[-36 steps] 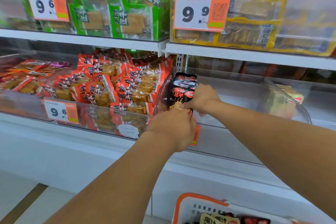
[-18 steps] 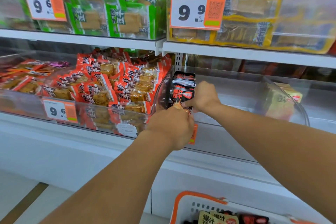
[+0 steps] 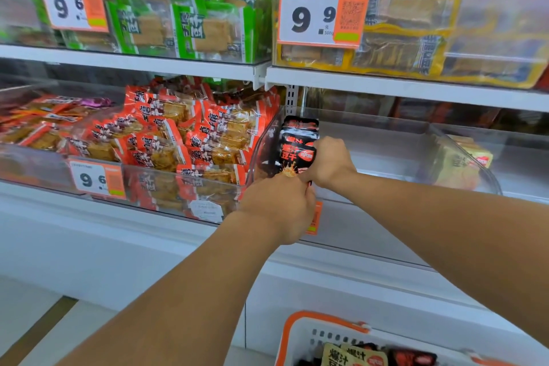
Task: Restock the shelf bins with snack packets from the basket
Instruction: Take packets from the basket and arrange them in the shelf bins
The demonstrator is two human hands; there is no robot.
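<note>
Black snack packets [image 3: 298, 145]: glossy printed film, crinkled. Bin [image 3: 386, 140] around them: clear smooth plastic, faint glare. Left of bin, orange packets [image 3: 184, 140]: shiny part-clear film. Below bin, basket [image 3: 300, 333]: matt white plastic, perforated, orange rim. Shelf edge [image 3: 386, 88] above bin: smooth white, material unclear.

Basket [image 3: 300, 333] cut off below; both hands' fingertips hidden behind knuckles.
</note>
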